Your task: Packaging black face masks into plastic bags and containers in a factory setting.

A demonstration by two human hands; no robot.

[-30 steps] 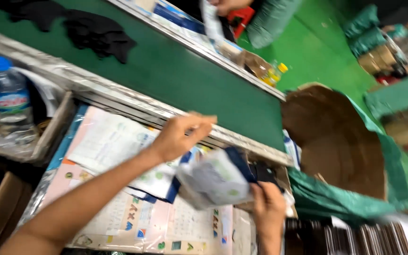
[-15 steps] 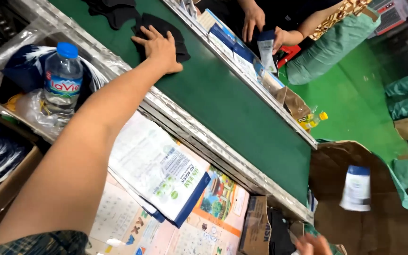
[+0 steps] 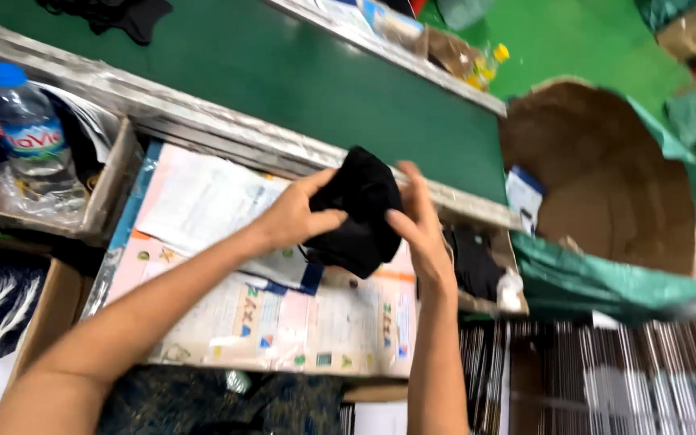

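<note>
Both hands meet at the centre of the frame on a bundled black garment (image 3: 358, 211). The left hand (image 3: 293, 216) grips its left side, thumb pressed across the front and fingers curled behind. The right hand (image 3: 417, 227) closes on the right side, fingers partly curled against the cloth. Neither hand is fully shut; each pinches fabric only.

The garment is held clear above a printed paper sheet (image 3: 211, 201) that lies on a work surface of colourful printed card (image 3: 283, 314). Immediately beyond runs a metal rail (image 3: 203, 121) and a green conveyor belt (image 3: 300, 72). More black fabric (image 3: 126, 12) lies on the belt at the upper left. A plastic water bottle (image 3: 26, 129) with a blue cap stands in a box (image 3: 110, 189) at the left. A large brown bin (image 3: 606, 177) with a green liner occupies the right, a small white and blue packet (image 3: 524, 192) lying at its near edge.

Risk assessment: the grip appears light and one-layered, so a loose fold may slip and drop onto the card surface or into the gap by the rail. The frame is motion-blurred, suggesting haste; that could cause an untidy bundle. The paper sheet overhangs and could be dragged off by a trailing edge.
</note>
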